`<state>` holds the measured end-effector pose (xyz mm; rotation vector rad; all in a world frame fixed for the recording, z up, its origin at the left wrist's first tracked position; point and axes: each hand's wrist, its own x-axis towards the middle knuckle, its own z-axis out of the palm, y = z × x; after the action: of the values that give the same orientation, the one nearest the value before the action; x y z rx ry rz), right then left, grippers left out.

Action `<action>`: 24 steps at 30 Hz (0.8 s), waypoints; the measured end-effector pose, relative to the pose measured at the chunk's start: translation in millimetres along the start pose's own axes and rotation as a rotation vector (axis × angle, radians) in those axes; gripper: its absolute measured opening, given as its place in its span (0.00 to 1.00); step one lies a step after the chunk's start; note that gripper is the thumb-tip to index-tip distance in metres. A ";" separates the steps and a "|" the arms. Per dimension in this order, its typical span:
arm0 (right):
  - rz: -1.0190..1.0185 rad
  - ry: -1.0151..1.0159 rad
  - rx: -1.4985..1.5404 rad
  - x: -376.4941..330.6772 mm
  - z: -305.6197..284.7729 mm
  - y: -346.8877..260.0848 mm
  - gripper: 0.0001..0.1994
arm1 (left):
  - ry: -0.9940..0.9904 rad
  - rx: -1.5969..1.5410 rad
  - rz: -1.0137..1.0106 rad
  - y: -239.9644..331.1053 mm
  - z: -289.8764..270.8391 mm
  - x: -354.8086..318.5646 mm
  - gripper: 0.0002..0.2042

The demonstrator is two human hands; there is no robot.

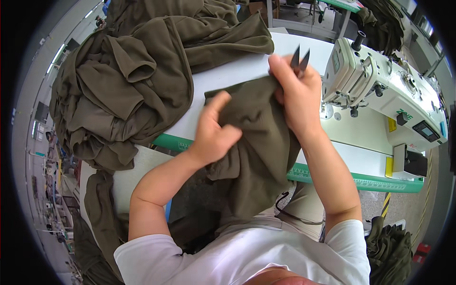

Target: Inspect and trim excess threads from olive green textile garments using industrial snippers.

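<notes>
We note one olive fabric piece (256, 142) pinched in our left hand (213, 133), our right hand (297, 92) just beside gripping its upper edge plus one thread snips (299, 59), blades parted above.

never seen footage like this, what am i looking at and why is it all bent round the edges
This is one picture from a wide fisheye camera worn on a person's head, looking down at their own two bare hands; that lens bends straight lines near the rim. The person sits at a white sewing table with a green edge. The left hand grips a piece of olive cloth that hangs down into the lap. The right hand pinches the cloth's top edge and holds small thread snips, blades pointing up. A big pile of the same cloth lies on the left, and a white sewing machine stands on the right.
</notes>
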<state>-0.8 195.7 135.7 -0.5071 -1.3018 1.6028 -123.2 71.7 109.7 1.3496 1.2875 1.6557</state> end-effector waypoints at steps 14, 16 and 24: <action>-0.090 0.045 -0.422 62.7 -50.9 147.6 0.08 | -0.475 0.806 -0.278 -80.5 -39.8 130.8 0.19; -0.081 0.049 -0.391 58.6 -48.2 144.4 0.08 | -0.060 0.674 -0.087 -91.6 -53.8 168.1 0.22; -0.060 0.030 -0.318 59.6 -50.3 143.8 0.08 | 0.410 1.262 0.482 -160.2 -68.4 314.6 0.18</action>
<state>-47.2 278.9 2.7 -0.6760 -1.5438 1.3400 -290.2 386.9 64.2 2.1956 2.6570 1.4084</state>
